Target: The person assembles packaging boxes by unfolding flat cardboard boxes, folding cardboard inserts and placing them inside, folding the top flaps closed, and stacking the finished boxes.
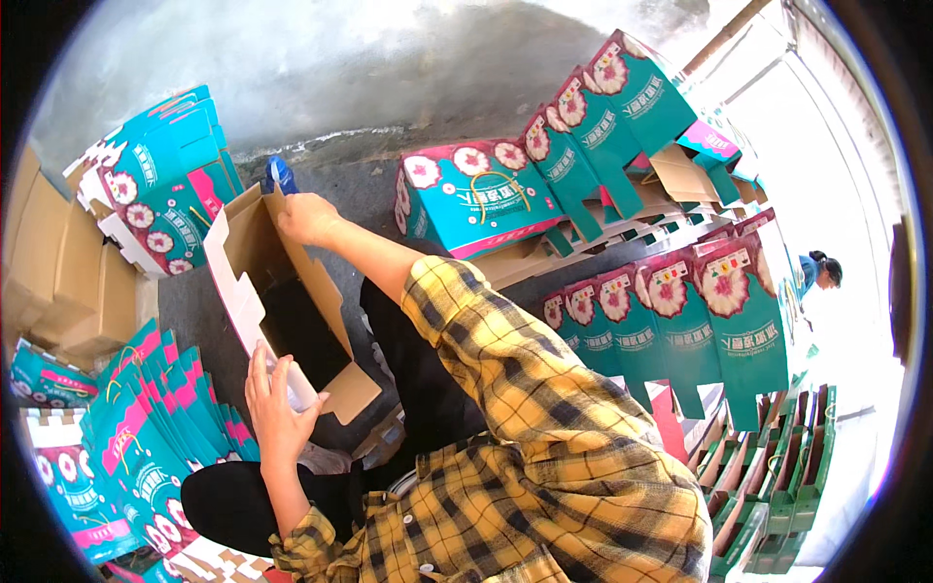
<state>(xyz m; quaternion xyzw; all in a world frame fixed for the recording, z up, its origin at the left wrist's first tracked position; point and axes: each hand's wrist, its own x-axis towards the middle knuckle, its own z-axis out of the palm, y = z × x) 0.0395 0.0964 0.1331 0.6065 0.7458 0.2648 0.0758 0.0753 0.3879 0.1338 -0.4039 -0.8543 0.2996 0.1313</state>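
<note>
An open cardboard box (328,301), brown inside with pale flaps, stands tilted in front of my knees. My right hand (309,220) is closed on the upper edge at its far end, the fingertips partly hidden by the cardboard. At the near end, my left hand (278,396) has thumb and fingers around a small white flap (300,387) of the same box. Just beyond my right hand is a small blue object (281,175), too unclear to name. Inside, the box looks dark.
Teal printed cartons (486,199) stand in rows to the right, with more cartons (724,316) behind my arm. Flattened teal cartons (146,428) and plain brown boxes (78,282) line the left. A grey wall (321,68) rises ahead. Another person (821,272) is far right.
</note>
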